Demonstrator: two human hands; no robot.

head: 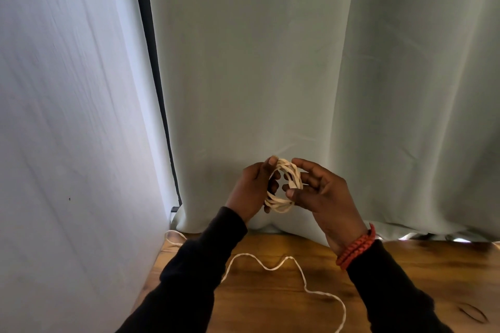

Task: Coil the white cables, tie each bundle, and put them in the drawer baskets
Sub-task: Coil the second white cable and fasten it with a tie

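Note:
A small coil of white cable [290, 180] is held up in front of the curtain, above the wooden table [270, 300]. My left hand [250, 192] grips the coil's left side with thumb on top and fingers curled round it. From the right, my right hand [322, 194] pinches the coil, thumb and fingers round the strands. A loose length of white cable [297, 270] snakes over the table below and runs off the bottom edge.
A pale grey-green curtain [297, 62] hangs right behind the table. A white wall [67, 116] closes the left side. Another bit of white cable [173, 238] lies at the table's back left corner. No drawer or basket is in view.

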